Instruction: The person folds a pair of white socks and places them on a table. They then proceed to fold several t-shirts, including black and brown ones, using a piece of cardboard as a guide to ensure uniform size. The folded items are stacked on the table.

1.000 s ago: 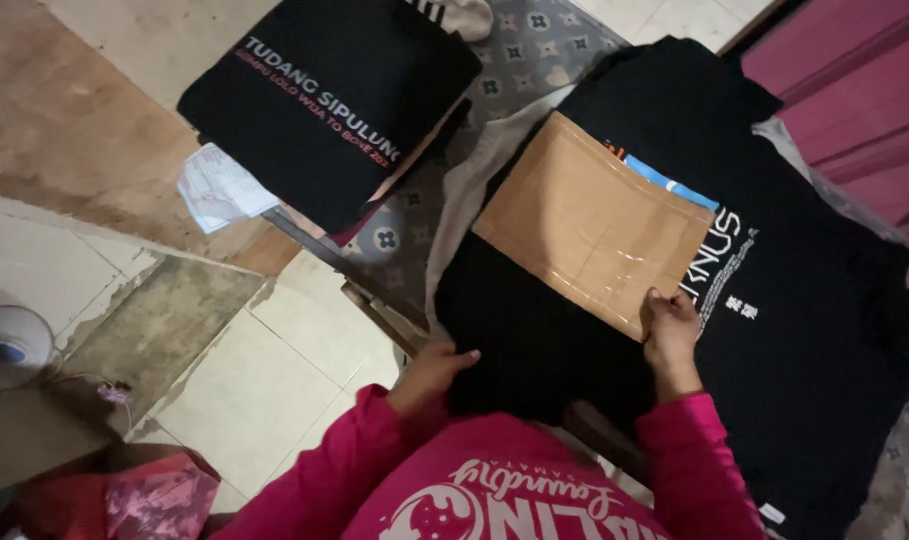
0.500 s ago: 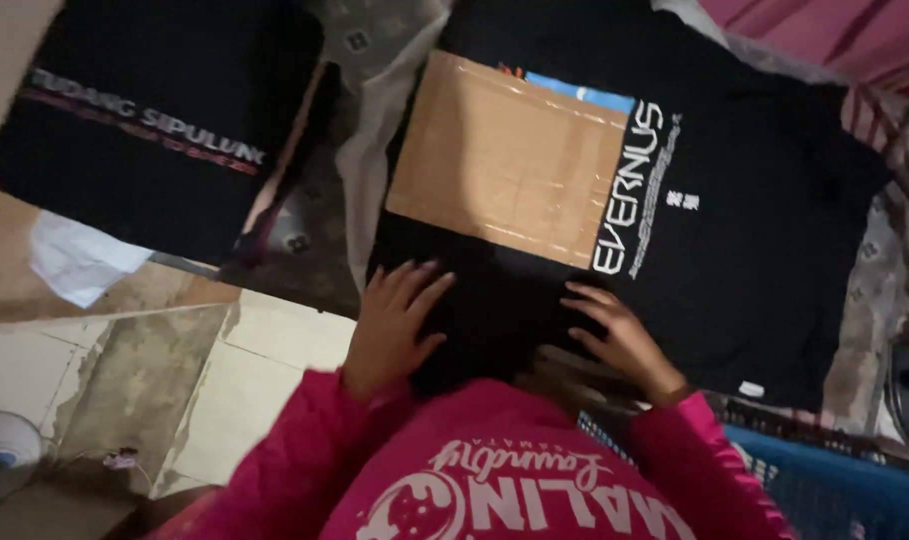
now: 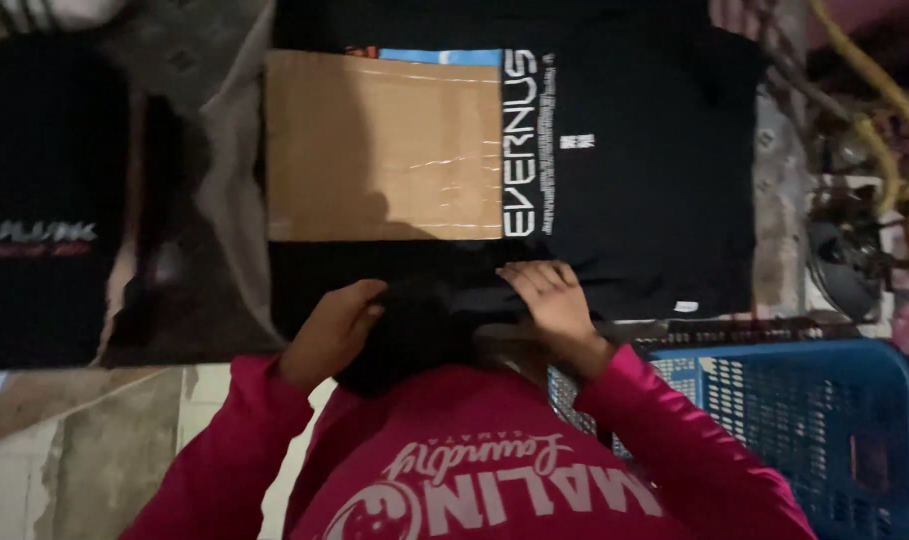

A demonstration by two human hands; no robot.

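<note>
A black T-shirt point(image 3: 645, 170) with white print lies spread out flat in front of me. A brown cardboard sheet point(image 3: 385, 145) rests on its left half. My left hand point(image 3: 330, 330) grips the bunched near edge of the shirt, fingers curled into the fabric. My right hand point(image 3: 550, 300) presses flat on the shirt's near edge, fingers spread, just below the cardboard's right corner. My pink sleeves fill the bottom of the view.
A second folded black shirt point(image 3: 45, 200) with printed letters lies at the left. A blue plastic basket point(image 3: 805, 420) stands at the lower right. Yellow cords and dark gear point(image 3: 875, 180) crowd the right edge. Pale floor tiles point(image 3: 95, 460) show at lower left.
The view has swung and come closer, so the shirt now lies square before me. My left hand has closed on the shirt's near edge; my right hand stays pressed on it.
</note>
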